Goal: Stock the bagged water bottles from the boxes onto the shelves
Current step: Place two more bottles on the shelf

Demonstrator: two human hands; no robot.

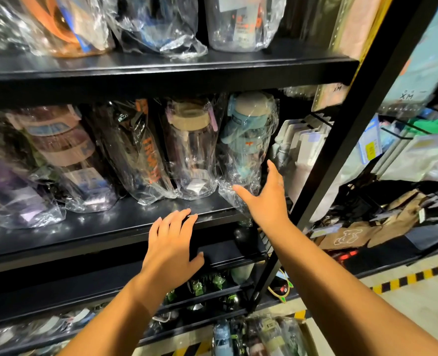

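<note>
Your right grip (266, 199) is spread wide and holds nothing, its thumb touching the loose bag of the blue-capped bottle (246, 134) at the right end of the middle shelf (110, 222). Your left grip (171, 242) rests flat and empty on that shelf's front edge. The bottle looks placed and is being settled. Next, reach down to the box (309, 332) for another. Five bagged bottles show in this front row, three on the upper shelf (161, 68), and at least three in the box.
</note>
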